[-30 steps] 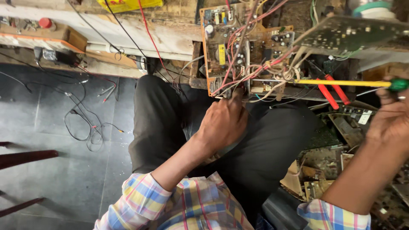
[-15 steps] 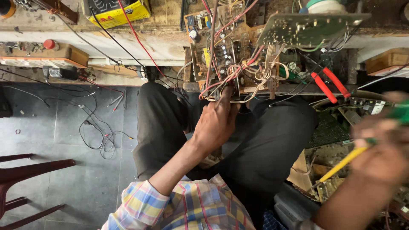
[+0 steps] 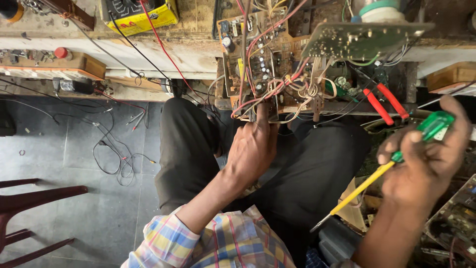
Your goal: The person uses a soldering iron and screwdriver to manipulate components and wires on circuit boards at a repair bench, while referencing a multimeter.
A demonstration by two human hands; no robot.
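A brown circuit board (image 3: 258, 59) crowded with components and red, white and brown wires stands at the workbench edge above my lap. My left hand (image 3: 253, 149) grips its lower edge, fingers curled up against the wire bundle. My right hand (image 3: 426, 159) holds a screwdriver (image 3: 377, 176) with a green handle and yellow shaft; the tip points down-left, away from the board. A second green board (image 3: 362, 39) lies tilted to the upper right.
Red-handled pliers (image 3: 386, 101) rest on the bench right of the board. A yellow multimeter (image 3: 139, 15) with red and black leads sits upper left. Loose wires lie on the grey floor (image 3: 74, 164). A dark red chair (image 3: 34, 198) stands at lower left. More boards lie at lower right.
My right hand has swung the screwdriver from level and pointing left at the board to pointing down-left, and moved lower. My left hand stays on the board's lower edge.
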